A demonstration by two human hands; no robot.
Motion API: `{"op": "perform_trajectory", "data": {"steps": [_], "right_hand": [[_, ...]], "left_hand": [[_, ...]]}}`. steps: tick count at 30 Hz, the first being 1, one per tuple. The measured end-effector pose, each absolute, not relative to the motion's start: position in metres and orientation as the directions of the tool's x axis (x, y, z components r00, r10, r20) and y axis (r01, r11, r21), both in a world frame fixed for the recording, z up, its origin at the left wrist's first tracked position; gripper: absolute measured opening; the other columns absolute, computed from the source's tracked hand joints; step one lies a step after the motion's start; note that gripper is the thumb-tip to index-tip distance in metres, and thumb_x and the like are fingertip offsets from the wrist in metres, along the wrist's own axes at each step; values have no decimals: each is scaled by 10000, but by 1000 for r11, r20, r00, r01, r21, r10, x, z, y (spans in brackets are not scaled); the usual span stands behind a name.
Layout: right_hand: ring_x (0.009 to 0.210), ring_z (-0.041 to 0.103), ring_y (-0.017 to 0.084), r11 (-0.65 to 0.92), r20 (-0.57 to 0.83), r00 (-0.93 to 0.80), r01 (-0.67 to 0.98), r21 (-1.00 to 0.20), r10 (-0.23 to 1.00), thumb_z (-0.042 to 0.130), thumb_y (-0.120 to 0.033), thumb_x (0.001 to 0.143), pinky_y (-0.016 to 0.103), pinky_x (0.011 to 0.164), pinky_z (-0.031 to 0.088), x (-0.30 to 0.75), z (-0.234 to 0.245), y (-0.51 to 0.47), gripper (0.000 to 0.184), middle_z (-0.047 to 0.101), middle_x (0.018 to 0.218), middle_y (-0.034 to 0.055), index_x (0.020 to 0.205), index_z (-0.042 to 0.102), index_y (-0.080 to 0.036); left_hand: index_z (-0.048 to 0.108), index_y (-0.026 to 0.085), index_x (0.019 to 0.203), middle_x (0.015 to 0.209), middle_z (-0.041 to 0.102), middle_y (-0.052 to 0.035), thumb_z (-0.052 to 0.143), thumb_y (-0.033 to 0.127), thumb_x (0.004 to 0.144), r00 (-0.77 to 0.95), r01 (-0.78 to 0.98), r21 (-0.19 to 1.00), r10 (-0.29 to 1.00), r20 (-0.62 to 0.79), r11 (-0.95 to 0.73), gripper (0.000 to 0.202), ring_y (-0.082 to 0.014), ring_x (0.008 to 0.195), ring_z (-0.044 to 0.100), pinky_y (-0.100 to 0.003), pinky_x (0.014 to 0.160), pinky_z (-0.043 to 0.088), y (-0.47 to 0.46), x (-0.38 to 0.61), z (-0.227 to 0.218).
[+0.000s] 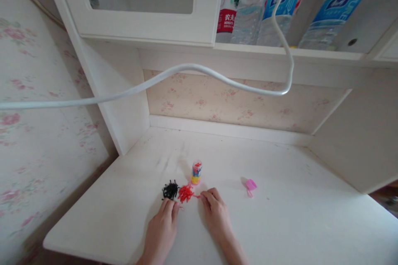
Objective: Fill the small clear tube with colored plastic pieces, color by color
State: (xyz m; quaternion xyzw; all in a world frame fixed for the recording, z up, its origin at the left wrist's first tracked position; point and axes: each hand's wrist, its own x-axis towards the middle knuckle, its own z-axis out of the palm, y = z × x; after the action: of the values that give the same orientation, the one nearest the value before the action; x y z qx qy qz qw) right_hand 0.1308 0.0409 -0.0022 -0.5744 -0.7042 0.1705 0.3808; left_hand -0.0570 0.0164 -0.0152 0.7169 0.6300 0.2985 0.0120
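Observation:
Both of my hands rest on a white desk (292,223). My left hand (163,225) lies flat with its fingers stretched toward a small black pile (170,190) of tiny pieces, fingertips just short of it. My right hand (214,211) has its fingers curled together, fingertips touching a stray red piece beside a red pile (185,193). Behind the piles stands a small clear tube (196,172) filled with coloured pieces.
A pink lid-like piece (250,185) lies to the right. A white cable (186,68) hangs across the view. Above, a white cabinet door (139,4) and a shelf of plastic water bottles (248,4). Floral wallpaper (37,132) covers the left wall.

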Motion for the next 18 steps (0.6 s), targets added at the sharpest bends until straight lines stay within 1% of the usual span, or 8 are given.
{"op": "perform_trajectory", "data": {"steps": [4,6,8,11,13,15,18], "right_hand": [[724,614,144,280,371,6,645,-711,929,357,-364,946,229,689,475,133,-5,43,356,611,872,58,901,681,-225],[723,614,148,275,378,37,621,-734,925,369,-387,941,230,686,478,133,-7,45,362,615,861,60,896,689,-224],[731,612,152,271,374,54,595,-757,926,379,-406,937,230,685,479,134,-8,47,366,615,855,63,894,692,-222],[739,606,152,269,367,64,566,-779,928,384,-421,936,226,676,475,134,-10,47,370,611,855,66,884,690,-219],[733,604,148,266,362,67,557,-787,930,382,-420,939,222,668,472,135,-11,48,369,608,856,64,883,687,-219],[730,605,145,265,360,69,550,-792,930,387,-416,940,220,668,471,135,-12,48,361,607,857,61,882,686,-222],[712,606,145,270,371,84,541,-797,925,409,-417,932,217,650,471,134,-11,48,346,612,839,57,860,691,-230]], "left_hand": [[553,218,865,831,632,-38,337,328,954,2,803,542,911,412,-247,258,-163,775,647,-260,676,500,24,-54,3],[551,218,849,822,621,-36,341,347,953,-8,749,603,907,422,-274,267,-160,785,630,-270,711,494,34,-50,23],[551,212,833,827,609,-35,343,358,952,-21,707,642,899,437,-296,280,-155,783,614,-274,714,482,48,-43,47],[567,202,839,835,601,-32,357,371,945,-35,668,662,875,483,-339,290,-142,748,596,-264,690,468,73,-31,79],[578,195,845,832,601,-32,358,372,943,-33,661,652,852,522,-373,298,-138,735,591,-260,684,463,87,-23,92],[589,194,852,828,601,-31,354,369,942,-21,673,626,836,548,-394,307,-138,732,592,-261,684,460,98,-17,96],[604,201,873,834,601,-26,352,358,943,1,708,589,835,550,-389,305,-136,737,594,-257,686,458,106,-11,93]]}}
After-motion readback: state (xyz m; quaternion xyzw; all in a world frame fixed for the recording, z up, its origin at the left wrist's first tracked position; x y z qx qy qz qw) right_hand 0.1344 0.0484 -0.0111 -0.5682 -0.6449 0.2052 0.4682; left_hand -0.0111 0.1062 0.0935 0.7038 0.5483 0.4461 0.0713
